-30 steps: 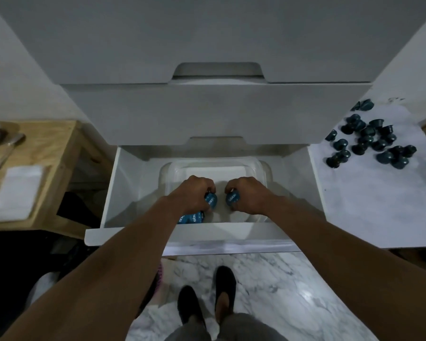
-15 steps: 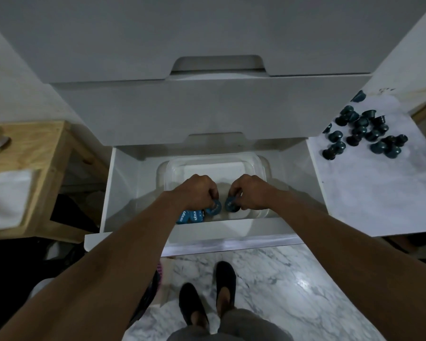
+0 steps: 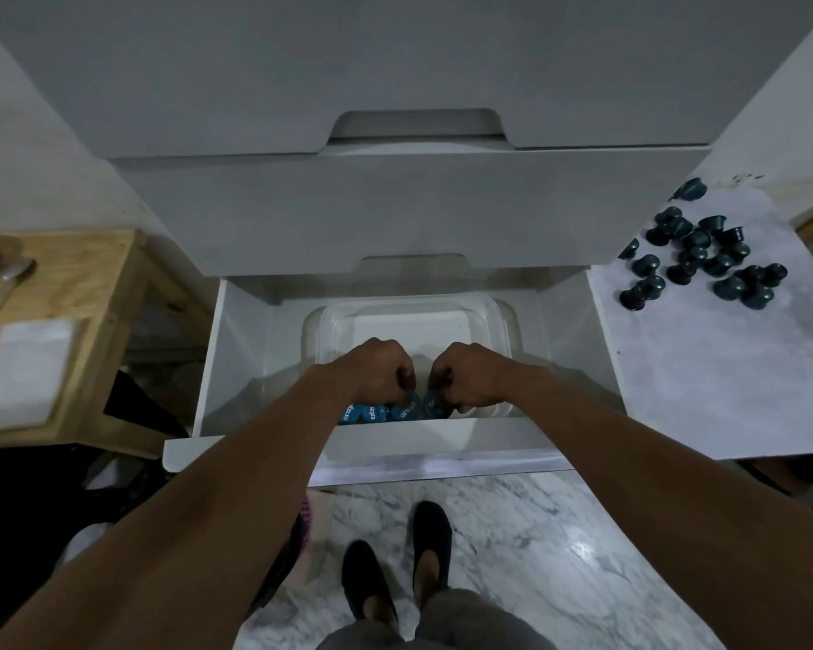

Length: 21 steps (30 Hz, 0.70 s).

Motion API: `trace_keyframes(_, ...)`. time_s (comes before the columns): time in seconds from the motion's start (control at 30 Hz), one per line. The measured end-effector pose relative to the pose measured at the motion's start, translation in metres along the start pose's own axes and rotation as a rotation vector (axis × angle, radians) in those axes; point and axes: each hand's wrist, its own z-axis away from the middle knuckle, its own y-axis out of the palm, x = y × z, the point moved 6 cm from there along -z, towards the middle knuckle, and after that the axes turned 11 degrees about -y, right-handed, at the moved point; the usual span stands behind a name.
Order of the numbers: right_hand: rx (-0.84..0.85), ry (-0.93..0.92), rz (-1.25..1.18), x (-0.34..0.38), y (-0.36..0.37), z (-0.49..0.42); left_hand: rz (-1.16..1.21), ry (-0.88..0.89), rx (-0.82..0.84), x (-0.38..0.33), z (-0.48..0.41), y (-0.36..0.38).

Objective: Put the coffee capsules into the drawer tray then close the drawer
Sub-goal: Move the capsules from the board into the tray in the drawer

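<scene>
Light, thin-walled coffee capsules [image 3: 372, 411], likely slick and easily dented, best pinched at the rim, line the 6 o'clock edge of the clear tray [image 3: 409, 303] in the open drawer [image 3: 395, 443], the left hand [image 3: 381, 372] and right hand [image 3: 470, 380] each curled around one, a loose pile [image 3: 705, 260] waiting at 2 o'clock.

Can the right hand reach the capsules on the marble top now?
Probably yes: the capsule pile lies uncovered on the marble top, on the right hand's side, nothing between; but it pinches a blue capsule.
</scene>
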Motion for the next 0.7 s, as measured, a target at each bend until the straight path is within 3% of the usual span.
trace_keyframes(0.13,-0.082,-0.032,0.122,0.005,-0.017,0.004,0.014,-0.033,-0.115,0.001,0.007,-0.015)
trace_keyframes(0.37,-0.484,0.018,0.321,0.027,-0.061,0.066,-0.150,-0.048,-0.520,-0.023,0.051,-0.058)
trace_keyframes(0.53,-0.834,0.076,0.377,0.037,-0.070,0.144,-0.222,0.211,-0.884,-0.078,0.121,-0.074)
trace_keyframes(0.7,-1.014,0.110,0.408,0.031,-0.054,0.224,-0.217,0.438,-1.009,-0.131,0.169,-0.059)
